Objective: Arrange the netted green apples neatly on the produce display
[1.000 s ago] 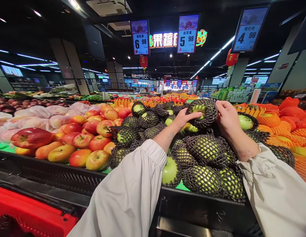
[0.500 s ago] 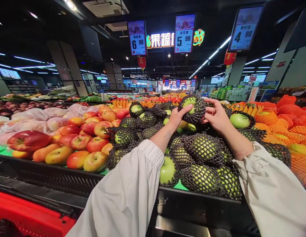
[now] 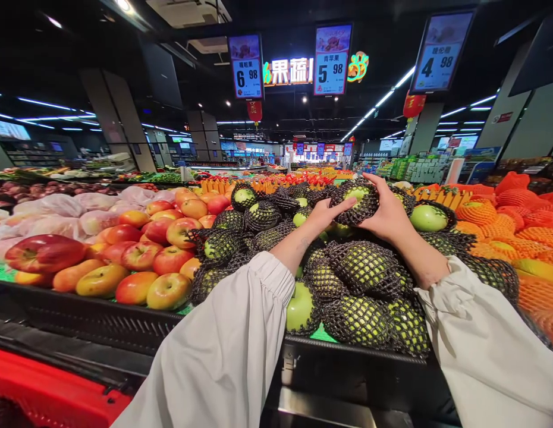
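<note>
Between my two hands is a green apple (image 3: 358, 195) in a black foam net, held just above the heap of netted green apples. My left hand (image 3: 326, 215) is at its left side, thumb laid across the front and the other fingers hidden behind it. Around its right side curves my right hand (image 3: 387, 209), thumb underneath and fingers over the top. Below my wrists lie more apples in black nets (image 3: 364, 267), and a partly bare green apple (image 3: 299, 309) sits at the front edge.
Red and yellow apples (image 3: 143, 255) fill the left of the black display bin (image 3: 348, 368), with pale wrapped fruit (image 3: 57, 208) beyond. Orange-netted fruit (image 3: 490, 220) lies to the right. A red basket (image 3: 49, 380) is at lower left. Price screens (image 3: 332, 59) hang overhead.
My right hand has closed round the apple's right side, where before its fingertips were at the edge. The apple has shifted slightly right and down, and my left thumb now reaches across its front.
</note>
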Available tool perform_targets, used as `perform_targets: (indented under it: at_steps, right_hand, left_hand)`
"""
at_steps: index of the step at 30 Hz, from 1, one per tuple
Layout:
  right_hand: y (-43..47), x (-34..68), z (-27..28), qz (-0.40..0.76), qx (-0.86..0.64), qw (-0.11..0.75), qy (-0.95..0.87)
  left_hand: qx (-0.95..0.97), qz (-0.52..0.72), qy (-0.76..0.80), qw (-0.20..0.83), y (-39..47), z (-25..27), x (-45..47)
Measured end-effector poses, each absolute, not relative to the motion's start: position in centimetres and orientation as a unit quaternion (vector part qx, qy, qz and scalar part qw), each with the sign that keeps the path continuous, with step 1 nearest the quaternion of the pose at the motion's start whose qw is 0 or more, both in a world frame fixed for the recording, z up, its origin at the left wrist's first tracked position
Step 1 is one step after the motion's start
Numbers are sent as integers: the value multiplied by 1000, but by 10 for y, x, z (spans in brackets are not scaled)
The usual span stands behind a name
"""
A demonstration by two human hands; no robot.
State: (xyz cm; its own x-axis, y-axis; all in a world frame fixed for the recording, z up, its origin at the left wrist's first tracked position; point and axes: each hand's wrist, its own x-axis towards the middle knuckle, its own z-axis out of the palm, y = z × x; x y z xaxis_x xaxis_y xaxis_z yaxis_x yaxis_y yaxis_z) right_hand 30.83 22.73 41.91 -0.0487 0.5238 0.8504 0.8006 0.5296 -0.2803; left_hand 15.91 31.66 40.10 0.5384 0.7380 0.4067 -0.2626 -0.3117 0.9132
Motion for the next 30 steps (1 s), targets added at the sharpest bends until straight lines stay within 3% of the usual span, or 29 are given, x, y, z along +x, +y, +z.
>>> perform_targets:
  at_steps: [5,9,14,24,30]
  right_hand:
    - [232,311,417,-123,-490,596,-624]
    - [237,312,418,-46,-487,650,-581]
    - [235,305,418,98,-445,628,-631]
    - [232,301,413,227,-430,655,-579]
    - [233,305,418,269,-400,662,-574]
  left_hand:
    - [638,437,136,620,321,406,156]
    - [647,483,93,584,314,410,152]
    - [641,525,85,553,310,412,152]
    - [693,526,80,487,312,414,154]
    - [661,494,100,555,311,414,156]
